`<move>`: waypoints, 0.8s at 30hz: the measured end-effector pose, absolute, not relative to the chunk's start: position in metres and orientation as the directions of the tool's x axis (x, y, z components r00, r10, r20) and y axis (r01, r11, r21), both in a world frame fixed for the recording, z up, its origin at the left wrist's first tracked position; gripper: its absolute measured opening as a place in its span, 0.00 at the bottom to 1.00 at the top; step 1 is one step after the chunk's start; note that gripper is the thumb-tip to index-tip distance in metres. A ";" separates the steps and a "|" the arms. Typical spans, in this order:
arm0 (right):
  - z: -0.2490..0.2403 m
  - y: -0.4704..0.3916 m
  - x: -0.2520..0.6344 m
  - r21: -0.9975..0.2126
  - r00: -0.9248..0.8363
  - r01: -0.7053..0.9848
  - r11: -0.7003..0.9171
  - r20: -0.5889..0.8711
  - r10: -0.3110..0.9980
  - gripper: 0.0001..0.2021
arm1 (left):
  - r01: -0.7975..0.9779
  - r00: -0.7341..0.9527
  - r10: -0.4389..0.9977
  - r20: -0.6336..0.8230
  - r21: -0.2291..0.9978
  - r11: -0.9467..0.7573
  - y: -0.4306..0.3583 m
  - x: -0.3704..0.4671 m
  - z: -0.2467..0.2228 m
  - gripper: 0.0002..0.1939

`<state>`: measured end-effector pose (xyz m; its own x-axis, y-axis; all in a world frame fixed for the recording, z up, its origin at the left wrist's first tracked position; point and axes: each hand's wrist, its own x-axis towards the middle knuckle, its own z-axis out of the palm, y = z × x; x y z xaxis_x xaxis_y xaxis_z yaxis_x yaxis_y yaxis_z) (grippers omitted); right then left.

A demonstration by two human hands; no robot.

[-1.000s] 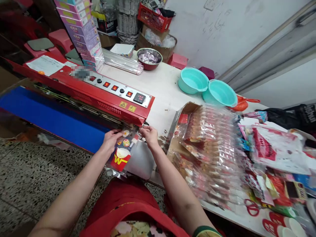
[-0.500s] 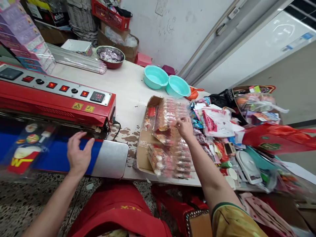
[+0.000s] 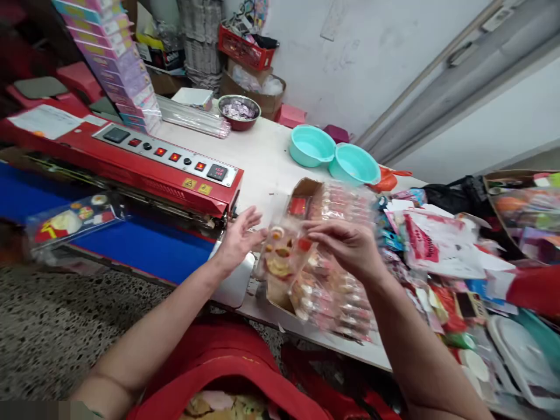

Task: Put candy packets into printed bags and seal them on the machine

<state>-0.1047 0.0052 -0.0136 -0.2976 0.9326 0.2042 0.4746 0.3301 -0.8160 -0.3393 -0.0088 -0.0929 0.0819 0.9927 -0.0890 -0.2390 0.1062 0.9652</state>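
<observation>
My right hand [image 3: 350, 245] pinches the upper edge of a clear plastic packet [image 3: 280, 259] with small food-shaped pieces inside, blurred by motion. The packet hangs over the left side of a cardboard box [image 3: 280, 294] filled with rows of similar packets [image 3: 345, 291]. Just left of the held packet is my left hand [image 3: 238, 242], fingers spread and nothing in them. It is above the silver end plate [image 3: 236, 280] of a red sealing machine [image 3: 175, 181]. Another packet [image 3: 74, 221], with a red and yellow fries piece, lies on the machine's blue belt [image 3: 166, 248].
Two turquoise basins [image 3: 311, 146] stand behind the box. A metal bowl of small sachets [image 3: 239, 111] sits farther back beside long clear plastic sleeves [image 3: 192, 116]. Stacked coloured boxes [image 3: 118, 70] rise behind the machine. Loose bags and papers [image 3: 441, 242] crowd the table's right side.
My right hand has lifted a packet out of the box and brought it left. My left hand has moved right towards it. The view has turned left, and the packet on the belt has shifted.
</observation>
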 end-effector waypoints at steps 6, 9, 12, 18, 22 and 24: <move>-0.102 0.000 -0.159 -0.978 -0.138 0.193 -0.076 -0.104 0.985 0.10 | -0.420 -0.066 0.903 -0.425 0.833 0.361 -0.008 -0.357 -0.125 0.19; -0.133 -0.001 -0.181 -0.965 -0.080 0.112 -0.238 -0.248 0.966 0.12 | -0.409 -0.256 0.855 -0.452 0.852 0.328 -0.012 -0.365 -0.156 0.17; -0.155 0.003 -0.202 -0.931 -0.055 0.008 -0.364 -0.364 0.930 0.15 | -0.398 -0.354 0.799 -0.486 0.852 0.341 -0.008 -0.372 -0.181 0.16; -0.190 0.028 -0.241 -0.894 -0.045 -0.093 -0.439 -0.436 0.899 0.18 | -0.444 -0.295 0.721 -0.627 0.758 0.477 0.005 -0.416 -0.190 0.14; -0.210 0.046 -0.275 -0.885 -0.035 -0.145 -0.442 -0.441 0.897 0.20 | -0.433 -0.306 0.696 -0.650 0.746 0.506 0.004 -0.447 -0.186 0.17; -0.214 0.048 -0.291 -0.887 -0.021 -0.163 -0.432 -0.435 0.900 0.21 | -0.408 -0.359 0.692 -0.627 0.772 0.487 0.006 -0.457 -0.185 0.16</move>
